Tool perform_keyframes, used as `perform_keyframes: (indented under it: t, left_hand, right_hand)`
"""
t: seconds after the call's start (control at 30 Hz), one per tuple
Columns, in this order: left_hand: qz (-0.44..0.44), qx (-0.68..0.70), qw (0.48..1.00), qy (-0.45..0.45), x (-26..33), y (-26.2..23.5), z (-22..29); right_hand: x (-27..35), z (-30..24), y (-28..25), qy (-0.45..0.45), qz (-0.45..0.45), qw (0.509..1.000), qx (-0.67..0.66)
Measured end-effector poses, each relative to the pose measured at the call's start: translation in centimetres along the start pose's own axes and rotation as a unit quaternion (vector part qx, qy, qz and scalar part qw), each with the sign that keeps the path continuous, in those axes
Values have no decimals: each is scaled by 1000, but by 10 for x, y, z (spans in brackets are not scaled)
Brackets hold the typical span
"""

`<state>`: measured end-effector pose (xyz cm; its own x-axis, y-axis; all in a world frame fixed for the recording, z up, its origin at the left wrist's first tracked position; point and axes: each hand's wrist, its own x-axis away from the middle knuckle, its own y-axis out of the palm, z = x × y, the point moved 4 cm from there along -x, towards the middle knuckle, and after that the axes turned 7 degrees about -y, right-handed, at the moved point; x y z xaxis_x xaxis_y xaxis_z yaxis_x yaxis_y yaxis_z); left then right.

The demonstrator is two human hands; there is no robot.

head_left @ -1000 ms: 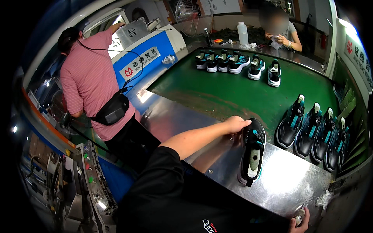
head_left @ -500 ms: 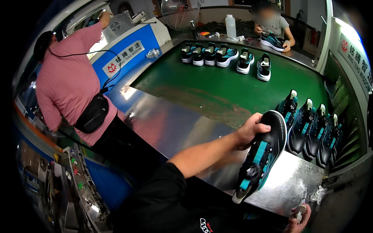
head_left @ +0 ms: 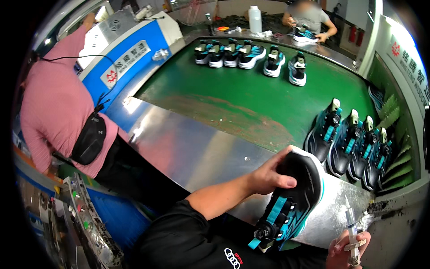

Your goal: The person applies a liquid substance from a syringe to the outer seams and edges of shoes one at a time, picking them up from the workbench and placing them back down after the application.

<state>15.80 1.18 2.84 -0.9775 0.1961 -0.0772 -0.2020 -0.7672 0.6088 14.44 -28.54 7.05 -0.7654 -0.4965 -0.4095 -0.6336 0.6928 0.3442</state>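
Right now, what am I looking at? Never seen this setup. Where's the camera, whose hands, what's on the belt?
The one picture comes from a wide fisheye camera worn on a person's head, looking down, so straight edges bend near the rim. The arm in the black sleeve is that person's own. Their left hand grips a black and teal shoe, lifted off the metal table. Their right hand, at the bottom edge, holds a syringe pointing up. Beyond the table runs a green belt. A row of matching shoes stands at its right side, another row of shoes at the far end. A co-worker in a pink shirt stands on the left; another person works on a shoe at the far end.
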Motion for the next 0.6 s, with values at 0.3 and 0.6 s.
perform_keyframes:
  t: [0.3,0.6]
  left_hand:
    - [-10,-67,997,46,13,3,4]
    - [-75,-114,987,86,18,9,6]
  right_hand:
    - [-50,3,59,-54,-66,988,-131]
    - [-55,6,73,2,-84,983,-160]
